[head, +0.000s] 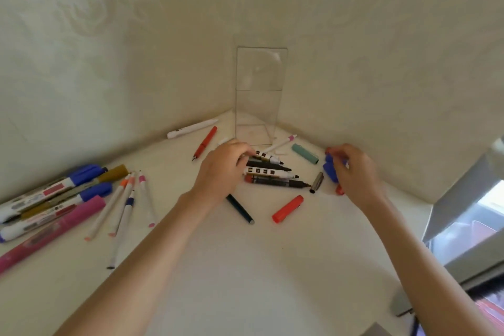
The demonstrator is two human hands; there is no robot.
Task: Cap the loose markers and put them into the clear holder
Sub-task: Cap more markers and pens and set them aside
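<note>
Markers run under left hand; right hand partly hides blue caps.

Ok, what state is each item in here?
Tall clear plastic holder: upright, empty.
Dark-tipped markers: four, uncapped, lying bunched.
Left hand: grips those markers' ends.
Right hand: holds blue caps.
Orange-red cap: lying loose.
Teal cap: lying loose.
</note>
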